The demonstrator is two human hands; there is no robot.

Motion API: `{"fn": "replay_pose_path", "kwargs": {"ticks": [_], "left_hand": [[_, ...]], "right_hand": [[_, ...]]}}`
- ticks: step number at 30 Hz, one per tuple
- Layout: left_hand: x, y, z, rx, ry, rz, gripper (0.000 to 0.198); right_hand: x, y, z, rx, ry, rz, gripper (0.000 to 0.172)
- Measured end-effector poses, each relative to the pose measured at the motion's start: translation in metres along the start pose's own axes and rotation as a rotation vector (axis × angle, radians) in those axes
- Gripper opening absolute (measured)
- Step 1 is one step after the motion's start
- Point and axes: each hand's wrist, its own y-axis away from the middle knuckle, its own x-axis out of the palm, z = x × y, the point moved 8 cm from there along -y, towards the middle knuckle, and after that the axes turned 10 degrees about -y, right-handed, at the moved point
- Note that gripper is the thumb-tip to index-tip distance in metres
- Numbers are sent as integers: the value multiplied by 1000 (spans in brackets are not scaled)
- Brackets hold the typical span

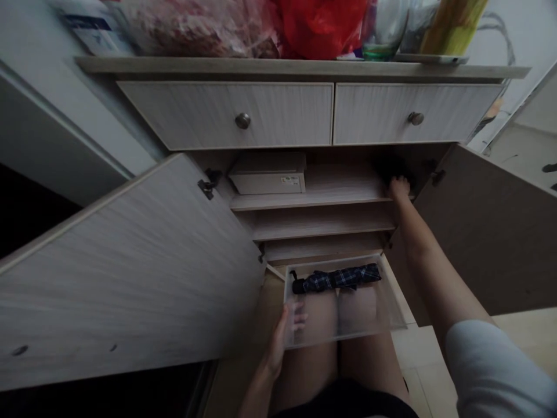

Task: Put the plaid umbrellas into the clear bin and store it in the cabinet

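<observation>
My left hand (282, 337) grips the left side of a clear plastic box (331, 337), its fingers showing through the wall. The box rests over my thighs. Inside it, along the far side, lies a folded dark blue plaid umbrella (339, 278) with a black handle pointing left. My right arm reaches into the cabinet, where my right hand (399, 187) is closed at a black object (389, 165) at the right end of the upper shelf (335, 180). Shadow hides that object's shape, and my fingertips are partly hidden.
Two cabinet doors, left (143, 273) and right (491, 238), stand swung outward on either side. A pale box (270, 180) sits on the upper shelf's left. Above are two closed drawers (226, 113). Bags, including a red one (322, 29), and a glass (385, 32) crowd the top.
</observation>
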Motion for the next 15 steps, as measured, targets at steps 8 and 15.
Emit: {"fn": "replay_pose_path", "kwargs": {"ticks": [8,15], "left_hand": [[5,3,-9,28,43,-75,79],[6,6,-11,-2,62,-65,72]], "right_hand": [[-9,22,-23,164,-209,44,54],[-38,103,-8,-123,-761,105,48]]}}
